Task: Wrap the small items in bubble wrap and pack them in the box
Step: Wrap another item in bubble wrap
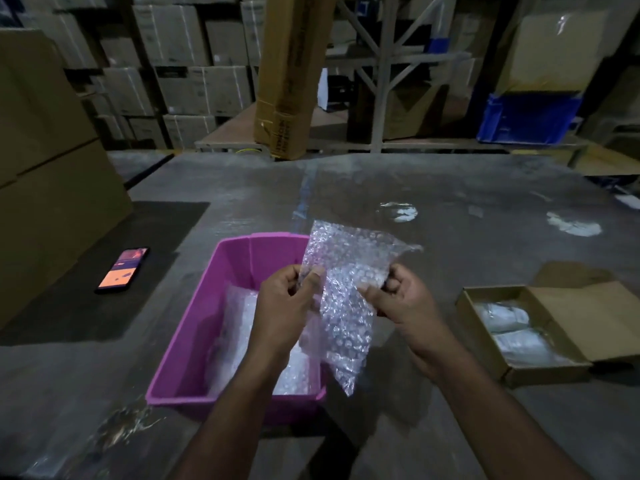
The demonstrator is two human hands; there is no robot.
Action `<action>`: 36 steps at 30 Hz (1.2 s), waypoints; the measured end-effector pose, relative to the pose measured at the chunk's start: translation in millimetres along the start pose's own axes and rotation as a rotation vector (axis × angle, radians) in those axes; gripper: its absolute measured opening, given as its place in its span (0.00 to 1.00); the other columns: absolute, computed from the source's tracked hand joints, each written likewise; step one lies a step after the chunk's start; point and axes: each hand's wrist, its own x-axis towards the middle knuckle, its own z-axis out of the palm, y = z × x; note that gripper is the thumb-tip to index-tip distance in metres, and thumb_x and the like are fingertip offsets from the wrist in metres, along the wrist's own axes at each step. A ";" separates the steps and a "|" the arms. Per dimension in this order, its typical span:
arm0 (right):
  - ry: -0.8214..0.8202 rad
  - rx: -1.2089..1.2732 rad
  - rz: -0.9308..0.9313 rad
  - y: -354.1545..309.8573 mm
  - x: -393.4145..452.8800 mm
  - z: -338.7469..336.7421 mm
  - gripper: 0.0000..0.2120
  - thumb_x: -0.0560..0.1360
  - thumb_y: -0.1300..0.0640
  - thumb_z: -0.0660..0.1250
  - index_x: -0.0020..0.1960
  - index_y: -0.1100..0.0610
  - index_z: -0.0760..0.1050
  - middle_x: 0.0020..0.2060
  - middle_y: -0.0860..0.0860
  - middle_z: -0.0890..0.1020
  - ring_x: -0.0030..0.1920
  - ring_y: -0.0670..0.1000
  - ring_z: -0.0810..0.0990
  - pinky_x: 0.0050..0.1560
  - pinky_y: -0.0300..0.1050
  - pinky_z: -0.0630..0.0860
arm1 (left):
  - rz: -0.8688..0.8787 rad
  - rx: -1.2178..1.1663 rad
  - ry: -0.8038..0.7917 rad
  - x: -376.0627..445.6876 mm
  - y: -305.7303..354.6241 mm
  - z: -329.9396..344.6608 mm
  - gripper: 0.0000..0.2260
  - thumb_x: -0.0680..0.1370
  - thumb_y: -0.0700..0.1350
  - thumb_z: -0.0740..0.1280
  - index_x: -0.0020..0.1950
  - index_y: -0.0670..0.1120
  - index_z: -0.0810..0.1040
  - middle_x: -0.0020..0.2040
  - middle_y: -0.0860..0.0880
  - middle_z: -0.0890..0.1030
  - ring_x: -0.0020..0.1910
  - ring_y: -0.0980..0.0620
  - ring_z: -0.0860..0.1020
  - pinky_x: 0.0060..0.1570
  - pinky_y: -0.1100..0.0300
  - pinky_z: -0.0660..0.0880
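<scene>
A clear sheet of bubble wrap [346,292] hangs in the air above the right side of a pink plastic bin [207,327]. My left hand [287,299] pinches its left edge and my right hand [401,299] grips its right edge. Whether a small item sits inside the sheet cannot be seen. More bubble wrap pieces [242,323] lie in the pink bin. To the right stands an open cardboard box [485,327] with two wrapped white bundles [509,327] inside it.
A phone [123,270] with a lit screen lies on a dark mat at the left. Tall cardboard cartons [45,168] stand at the far left. Shelving with stacked boxes and a blue crate [526,116] fills the background beyond the grey table [381,188].
</scene>
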 end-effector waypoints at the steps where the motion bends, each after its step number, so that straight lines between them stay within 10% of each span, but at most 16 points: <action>1: 0.051 0.008 0.001 1.9 -1.1 -6.7 0.24 0.70 0.53 0.78 0.61 0.60 0.75 0.54 0.61 0.84 0.52 0.55 0.83 0.51 0.52 0.80 | -0.008 0.004 -0.047 -0.3 -0.8 4.6 0.11 0.79 0.49 0.71 0.45 0.41 0.82 0.34 0.49 0.77 0.32 0.56 0.72 0.31 0.64 0.69; 15: 0.454 0.028 -0.015 7.3 -23.5 -78.5 0.33 0.73 0.61 0.76 0.72 0.44 0.65 0.40 0.54 0.76 0.42 0.48 0.78 0.49 0.43 0.77 | -0.120 -0.156 -0.168 -10.5 -15.0 79.8 0.13 0.79 0.40 0.71 0.47 0.47 0.66 0.37 0.52 0.70 0.36 0.56 0.69 0.40 0.61 0.72; 21: 0.557 -0.105 -0.063 1.4 -37.3 -96.9 0.14 0.77 0.58 0.72 0.56 0.48 0.69 0.43 0.53 0.84 0.43 0.51 0.82 0.41 0.43 0.74 | -0.031 -0.066 -0.179 -14.4 -21.7 94.1 0.09 0.81 0.39 0.68 0.46 0.47 0.69 0.37 0.49 0.74 0.37 0.53 0.72 0.41 0.60 0.72; 27: 0.460 -0.124 -0.084 1.9 -41.7 -116.5 0.06 0.79 0.63 0.68 0.45 0.54 0.75 0.40 0.49 0.82 0.42 0.45 0.79 0.44 0.40 0.74 | -0.018 -0.038 -0.298 -18.7 -15.6 106.8 0.08 0.82 0.39 0.67 0.57 0.48 0.83 0.51 0.53 0.85 0.49 0.57 0.82 0.49 0.60 0.80; 36: 0.313 -0.080 -0.046 5.6 -47.1 -133.1 0.19 0.75 0.61 0.74 0.61 0.43 0.81 0.62 0.46 0.82 0.64 0.48 0.80 0.60 0.50 0.79 | -0.070 -0.097 -0.380 -17.2 -14.9 127.9 0.20 0.77 0.37 0.73 0.66 0.50 0.76 0.52 0.42 0.82 0.44 0.52 0.80 0.41 0.61 0.79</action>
